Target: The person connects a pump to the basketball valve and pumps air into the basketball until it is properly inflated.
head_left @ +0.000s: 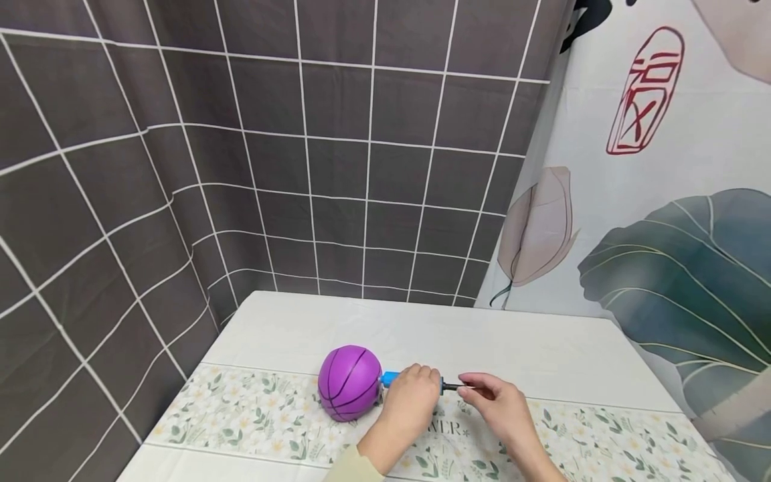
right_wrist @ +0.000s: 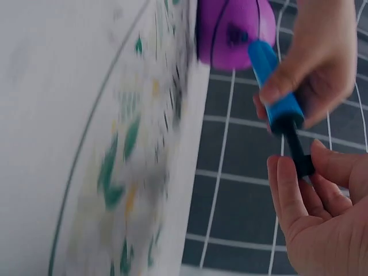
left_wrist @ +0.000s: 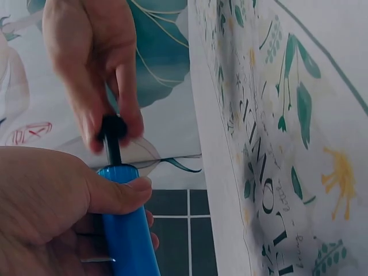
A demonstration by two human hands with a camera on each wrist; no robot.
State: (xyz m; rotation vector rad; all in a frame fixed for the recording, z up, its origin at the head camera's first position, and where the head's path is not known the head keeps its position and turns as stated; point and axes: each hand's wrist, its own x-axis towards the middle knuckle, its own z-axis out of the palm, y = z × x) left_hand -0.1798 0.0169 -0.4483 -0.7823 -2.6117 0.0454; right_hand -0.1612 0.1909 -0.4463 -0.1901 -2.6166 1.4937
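A purple ball [head_left: 349, 383] with black seam lines rests on the table, left of both hands. My left hand [head_left: 411, 396] grips the blue barrel of a hand pump [left_wrist: 127, 230], thumb along its side, close to the black collar. The pump's far end meets the ball's side in the right wrist view. My right hand [head_left: 498, 406] pinches the black handle [right_wrist: 305, 165] at the end of the pump's rod between thumb and fingers. A short length of black rod shows between the barrel and the handle.
The table [head_left: 421, 321] has a white cover with a band of printed flowers and lettering. Behind it hangs a dark grey curtain [head_left: 337, 167] with white grid lines. A white cloth with painted leaves [head_left: 680, 268] hangs at the right.
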